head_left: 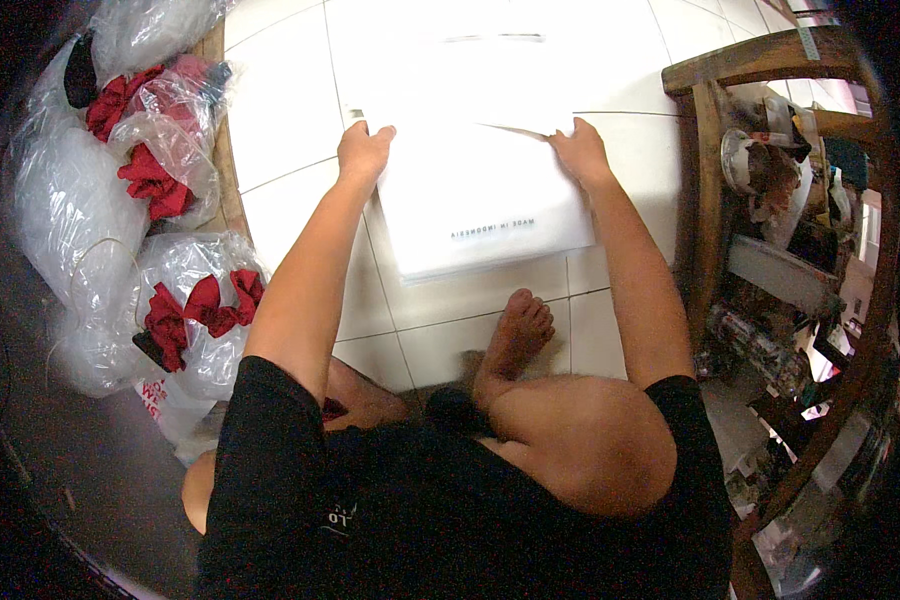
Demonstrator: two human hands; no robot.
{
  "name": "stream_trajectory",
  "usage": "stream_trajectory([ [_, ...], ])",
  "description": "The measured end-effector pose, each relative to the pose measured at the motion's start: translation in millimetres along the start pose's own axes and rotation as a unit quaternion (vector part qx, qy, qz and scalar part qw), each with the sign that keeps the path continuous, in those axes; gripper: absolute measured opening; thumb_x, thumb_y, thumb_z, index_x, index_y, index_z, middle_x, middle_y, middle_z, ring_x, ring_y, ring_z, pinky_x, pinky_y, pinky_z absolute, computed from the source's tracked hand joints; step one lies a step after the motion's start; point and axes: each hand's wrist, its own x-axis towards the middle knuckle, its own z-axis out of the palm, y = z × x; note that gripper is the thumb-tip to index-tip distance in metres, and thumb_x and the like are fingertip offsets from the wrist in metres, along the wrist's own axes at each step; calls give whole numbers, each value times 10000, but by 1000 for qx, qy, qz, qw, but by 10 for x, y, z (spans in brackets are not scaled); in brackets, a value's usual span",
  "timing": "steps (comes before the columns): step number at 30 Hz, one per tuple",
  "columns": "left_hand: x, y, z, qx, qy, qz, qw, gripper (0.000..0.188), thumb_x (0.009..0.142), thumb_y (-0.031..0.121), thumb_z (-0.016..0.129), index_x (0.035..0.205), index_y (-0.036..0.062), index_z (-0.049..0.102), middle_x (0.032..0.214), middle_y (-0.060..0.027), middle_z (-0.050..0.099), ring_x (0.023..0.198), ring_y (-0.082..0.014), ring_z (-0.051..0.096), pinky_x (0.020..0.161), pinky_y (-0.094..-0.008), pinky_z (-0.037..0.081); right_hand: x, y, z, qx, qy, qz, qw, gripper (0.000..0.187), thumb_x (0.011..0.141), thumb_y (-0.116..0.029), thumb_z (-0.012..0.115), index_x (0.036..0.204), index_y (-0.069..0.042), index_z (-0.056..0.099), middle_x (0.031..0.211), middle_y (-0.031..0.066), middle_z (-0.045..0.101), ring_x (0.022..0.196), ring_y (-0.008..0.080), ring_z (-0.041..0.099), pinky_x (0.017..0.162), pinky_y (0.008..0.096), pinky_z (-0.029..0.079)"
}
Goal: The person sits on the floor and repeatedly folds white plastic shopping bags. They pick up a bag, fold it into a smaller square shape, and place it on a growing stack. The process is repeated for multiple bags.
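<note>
A white, flat piece with a line of dark print (485, 195) is stretched between my hands above the tiled floor. It could be a bag or folded sheets; bright glare washes out its far part, so I cannot tell which. My left hand (367, 152) is closed on its left edge, with the thumb toward the middle. On the opposite edge my right hand (580, 152) is closed as well, with a dark slit or fold line running inward from the fingers. The near edge of the white piece hangs just beyond my bare foot (521, 325).
Clear plastic bags (100, 190) with red cloth pieces (157, 182) are heaped along the left. To the right stands a wooden frame (705, 200), with cluttered shelves (785, 250) behind it. White floor tiles (280, 110) lie around the white piece.
</note>
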Motion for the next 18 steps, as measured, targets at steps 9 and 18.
stream_trajectory([
  [9, -1355, -429, -10, 215, 21, 217, 952, 911, 695, 324, 856, 1384, -31, 377, 1303, -251, 441, 1221, -401, 437, 1051, -450, 389, -116, -236, -167, 36, 1, 27, 999, 629, 841, -331, 723, 1288, 63, 520, 1222, 312, 597, 1135, 357, 612, 944, 399, 495],
  [18, -1843, -658, 6, 316, -74, 195, 925, 900, 706, 177, 825, 1451, 41, 337, 1394, -305, 347, 1224, -434, 424, 1052, -464, 385, -1021, 160, -304, -41, -46, -72, 996, 873, 675, -336, 853, 1366, -34, 413, 1308, 294, 473, 1214, 422, 482, 1052, 478, 414],
])
